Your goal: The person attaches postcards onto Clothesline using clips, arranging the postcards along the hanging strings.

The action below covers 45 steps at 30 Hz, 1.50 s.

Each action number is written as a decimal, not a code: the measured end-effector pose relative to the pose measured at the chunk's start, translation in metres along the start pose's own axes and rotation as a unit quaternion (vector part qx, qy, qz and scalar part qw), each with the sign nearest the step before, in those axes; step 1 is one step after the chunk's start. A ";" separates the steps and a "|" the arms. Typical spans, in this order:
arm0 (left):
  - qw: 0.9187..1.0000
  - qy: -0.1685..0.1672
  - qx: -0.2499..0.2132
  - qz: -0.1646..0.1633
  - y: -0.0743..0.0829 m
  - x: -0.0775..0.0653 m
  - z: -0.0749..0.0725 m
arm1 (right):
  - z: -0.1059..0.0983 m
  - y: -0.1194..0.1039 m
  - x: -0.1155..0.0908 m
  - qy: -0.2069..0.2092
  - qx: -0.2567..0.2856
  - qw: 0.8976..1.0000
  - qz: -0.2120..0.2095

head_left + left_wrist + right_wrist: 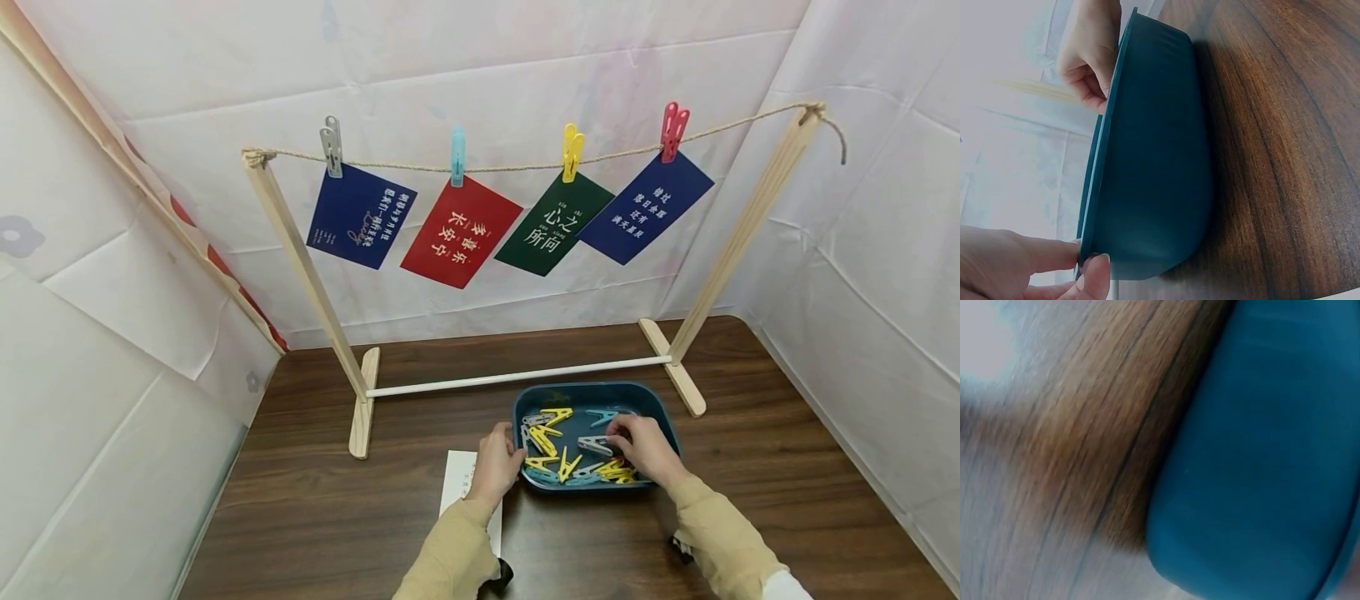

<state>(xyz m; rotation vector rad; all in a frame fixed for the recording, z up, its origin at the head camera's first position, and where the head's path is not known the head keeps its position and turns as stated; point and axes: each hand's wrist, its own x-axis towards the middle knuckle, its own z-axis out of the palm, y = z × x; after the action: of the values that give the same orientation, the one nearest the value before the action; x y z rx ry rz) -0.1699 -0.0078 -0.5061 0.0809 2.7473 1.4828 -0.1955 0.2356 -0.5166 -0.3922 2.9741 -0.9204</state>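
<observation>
A dark blue-green plastic basin (pixel 592 487) stands on the table with several yellow, blue and grey clothespins inside. My left hand (pixel 495 467) pinches its left rim between thumb and fingers, as the left wrist view also shows (pixel 1010 262). Over the basin's right part, my right hand (pixel 643 446) holds a grey clothespin (pixel 595 445) by its end. Below and left of the basin lies a white card (pixel 457 477), partly covered by my left hand and sleeve. Only the basin's outer wall (pixel 1260 462) and the tabletop fill most of the right wrist view.
Behind the basin stands a wooden frame (pixel 311 275) with a white crossbar (pixel 517 377) and a twine line (pixel 517 167). From the line hang a blue card (pixel 352 221), a red card (pixel 457 237), a green card (pixel 543 242) and another blue card (pixel 637 217), each clipped by a clothespin.
</observation>
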 end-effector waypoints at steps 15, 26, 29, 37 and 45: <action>1.000 -0.003 0.013 -0.001 -0.003 0.001 -0.001 | -0.003 -0.008 -0.012 0.066 0.028 0.997 -0.024; 1.000 0.001 -0.005 0.014 -0.003 0.002 -0.013 | -0.009 -0.023 -0.019 0.083 0.068 0.994 -0.025; 1.000 -0.005 -0.012 0.012 -0.002 0.000 -0.014 | -0.010 -0.027 -0.021 0.086 0.080 0.993 -0.031; 0.997 -0.008 -0.064 0.035 0.005 -0.010 -0.014 | -0.012 -0.036 -0.025 0.089 0.110 0.990 -0.022; 0.988 0.017 -0.118 0.095 0.013 -0.017 -0.014 | -0.016 -0.045 -0.028 0.105 0.122 0.986 -0.035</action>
<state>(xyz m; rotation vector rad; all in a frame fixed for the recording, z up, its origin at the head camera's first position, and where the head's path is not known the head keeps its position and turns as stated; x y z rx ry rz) -0.1527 -0.0136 -0.4877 0.3249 2.6294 1.8614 -0.1592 0.2147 -0.4803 -0.4182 2.9903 -1.3956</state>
